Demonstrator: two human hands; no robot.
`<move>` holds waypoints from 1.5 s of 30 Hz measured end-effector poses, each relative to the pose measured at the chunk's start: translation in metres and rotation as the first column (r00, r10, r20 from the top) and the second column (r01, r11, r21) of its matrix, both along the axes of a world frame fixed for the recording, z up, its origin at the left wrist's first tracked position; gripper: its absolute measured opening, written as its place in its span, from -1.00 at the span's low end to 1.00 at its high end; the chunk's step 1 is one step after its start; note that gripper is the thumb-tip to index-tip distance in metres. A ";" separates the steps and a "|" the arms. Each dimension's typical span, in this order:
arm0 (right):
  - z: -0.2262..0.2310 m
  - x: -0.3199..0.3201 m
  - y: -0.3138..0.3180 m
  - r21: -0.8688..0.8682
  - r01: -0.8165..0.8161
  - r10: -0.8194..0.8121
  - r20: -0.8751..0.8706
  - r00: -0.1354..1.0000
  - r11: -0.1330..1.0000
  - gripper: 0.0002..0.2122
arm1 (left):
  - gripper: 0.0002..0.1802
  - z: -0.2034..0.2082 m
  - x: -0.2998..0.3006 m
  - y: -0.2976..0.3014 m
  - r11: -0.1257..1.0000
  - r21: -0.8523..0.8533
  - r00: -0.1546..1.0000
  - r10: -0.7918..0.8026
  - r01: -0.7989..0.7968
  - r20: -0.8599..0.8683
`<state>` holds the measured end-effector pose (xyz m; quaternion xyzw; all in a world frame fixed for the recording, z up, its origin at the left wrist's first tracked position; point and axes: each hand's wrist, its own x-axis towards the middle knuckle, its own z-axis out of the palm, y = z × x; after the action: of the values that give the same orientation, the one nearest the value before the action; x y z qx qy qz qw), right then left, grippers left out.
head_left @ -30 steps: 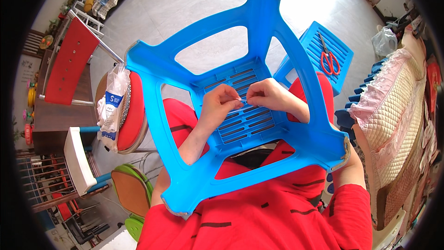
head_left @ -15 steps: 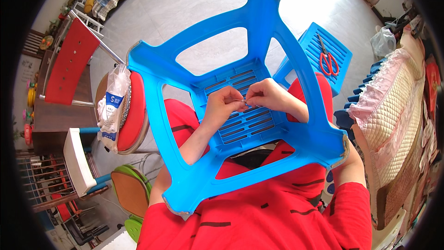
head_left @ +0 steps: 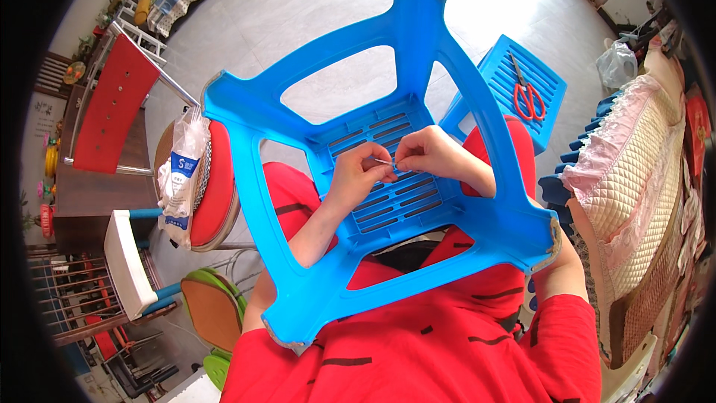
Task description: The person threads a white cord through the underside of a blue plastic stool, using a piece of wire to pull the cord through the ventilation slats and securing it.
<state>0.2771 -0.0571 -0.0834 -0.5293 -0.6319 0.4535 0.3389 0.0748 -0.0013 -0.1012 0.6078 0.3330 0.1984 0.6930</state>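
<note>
A blue plastic stool rests upside down on my lap, its legs pointing up and its slatted seat at the bottom. My forearms pass through its side openings. Inside the frame, above the slats, my left hand is closed in a pinch on a thin pale strip. My right hand pinches close beside it, fingertips nearly meeting the left ones. What lies between the right fingertips is too small to make out.
Beyond my right knee, red-handled scissors lie on a second blue stool. A red chair at the left holds a plastic bag. Quilted fabric covers furniture at the right.
The fingertips have shifted slightly and the pale strip shows at a steeper tilt. The upside-down stool has moved a touch to the left at its far end.
</note>
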 end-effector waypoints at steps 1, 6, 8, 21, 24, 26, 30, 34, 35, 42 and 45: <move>-0.001 0.000 0.000 0.000 -0.001 0.001 0.005 1.000 1.000 -0.92 | -0.88 0.001 0.000 -0.001 1.000 0.008 1.000 0.002 -0.002 -0.011; -0.001 0.000 -0.001 0.003 -0.005 0.005 -0.003 1.000 1.000 -0.93 | -0.86 0.000 0.000 -0.003 1.000 0.013 1.000 0.025 -0.024 -0.008; -0.002 0.001 0.000 0.016 -0.010 0.010 0.009 1.000 1.000 -0.93 | -0.87 0.000 0.002 -0.003 0.999 0.019 0.999 0.034 -0.033 -0.015; -0.017 0.026 -0.007 0.249 0.362 -0.412 0.194 0.890 0.898 -0.89 | -0.71 0.005 -0.108 0.015 0.784 0.611 0.893 0.348 -0.110 -0.286; -0.031 0.056 -0.029 0.302 0.372 -0.468 0.381 0.797 0.878 -0.81 | -0.59 0.012 -0.128 0.001 0.718 0.684 0.803 0.329 0.129 -0.497; -0.002 0.058 -0.053 0.217 0.290 -0.350 0.339 0.873 0.932 -0.67 | -0.48 0.019 -0.127 -0.015 0.577 0.744 0.701 0.374 0.337 -0.607; 0.014 0.052 -0.090 0.251 0.027 -0.145 0.466 0.873 0.968 -0.35 | -0.47 -0.002 -0.123 -0.025 0.400 0.808 0.730 0.370 0.432 -0.574; -0.013 0.051 -0.084 0.294 0.002 -0.184 0.593 0.784 0.956 -0.20 | -0.48 -0.020 -0.102 -0.013 0.534 0.789 0.809 0.291 0.306 -0.511; -0.011 0.046 -0.080 0.308 -0.008 -0.177 0.568 0.804 0.951 -0.21 | -0.49 -0.021 -0.100 -0.009 0.541 0.794 0.825 0.290 0.278 -0.486; -0.067 0.049 -0.078 0.090 0.290 -0.271 -0.176 0.946 0.953 -0.41 | -0.47 -0.032 -0.097 -0.017 0.736 0.669 0.918 0.331 -0.106 -0.218; -0.072 0.055 -0.075 -0.087 0.352 -0.362 -0.175 0.916 0.932 -0.47 | -0.46 -0.054 -0.114 -0.023 0.833 0.426 0.895 0.433 -0.352 -0.107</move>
<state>0.3322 -0.1317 -0.1554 -0.5995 -0.4774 0.4486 0.4598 -0.0397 -0.0247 -0.1556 0.6699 0.4716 0.3383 0.4630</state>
